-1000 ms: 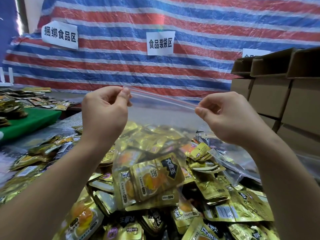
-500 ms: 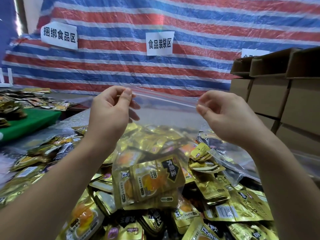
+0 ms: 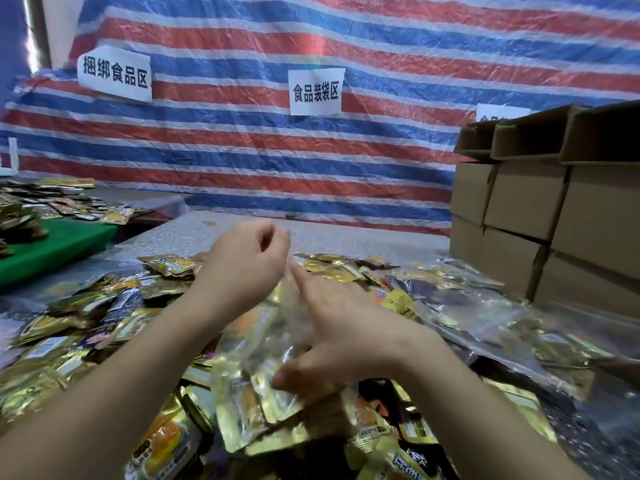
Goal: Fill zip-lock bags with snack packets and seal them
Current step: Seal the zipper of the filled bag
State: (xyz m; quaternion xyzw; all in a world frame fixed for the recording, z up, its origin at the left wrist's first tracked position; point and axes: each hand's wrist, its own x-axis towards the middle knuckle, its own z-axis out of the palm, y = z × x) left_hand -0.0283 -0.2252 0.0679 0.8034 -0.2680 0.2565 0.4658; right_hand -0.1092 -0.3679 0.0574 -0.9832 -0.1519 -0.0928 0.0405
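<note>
A clear zip-lock bag [image 3: 249, 393] with gold snack packets inside hangs above the pile, blurred by motion. My left hand [image 3: 247, 263] is raised over it, fingers curled, pinching the bag's top edge. My right hand [image 3: 334, 329] lies against the bag's right side with the index finger stretched up toward the left hand and the thumb low on the bag. A heap of loose gold snack packets [image 3: 86, 327] covers the table [image 3: 363, 237] beneath both hands.
Stacked cardboard boxes [image 3: 554, 209] stand at the right edge of the table. Several empty clear bags [image 3: 485, 306] lie on the packets at the right. A green surface [image 3: 52, 247] with more packets is at the left. A striped tarp [image 3: 242, 150] hangs behind.
The hands had held the bag's top stretched wide at chest height. Now they have come together and dropped lower; the right hand left the top edge and moved down onto the bag's side.
</note>
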